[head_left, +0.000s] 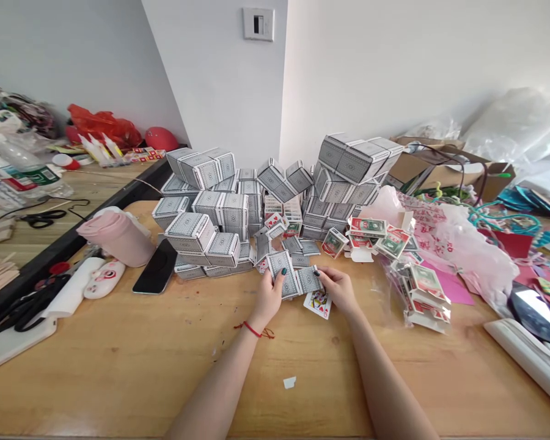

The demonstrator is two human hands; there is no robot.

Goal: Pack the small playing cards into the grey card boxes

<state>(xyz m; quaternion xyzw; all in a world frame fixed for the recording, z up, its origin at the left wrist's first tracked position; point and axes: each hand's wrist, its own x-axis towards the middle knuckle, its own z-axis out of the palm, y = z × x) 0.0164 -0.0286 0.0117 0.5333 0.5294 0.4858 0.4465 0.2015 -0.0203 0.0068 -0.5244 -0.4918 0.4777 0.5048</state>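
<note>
My left hand [270,295] is closed on a small fan of grey-backed playing cards [285,275], thumb on top, with a red string on the wrist. My right hand [337,287] pinches the right end of the same cards [308,279]. A face-up queen card [318,302] sticks out below, between my hands. Both hands hover just above the wooden table [174,360], directly in front of a heap of grey card boxes [220,208]. More loose cards [297,245] lie just beyond my fingers.
Red-and-green card boxes [376,235] and a plastic bag of them [424,293] lie to the right. A black phone [157,274], a pink roll [117,237] and scissors [25,308] are at the left. A scrap of paper [289,382] lies near me. Craft clutter fills the far right.
</note>
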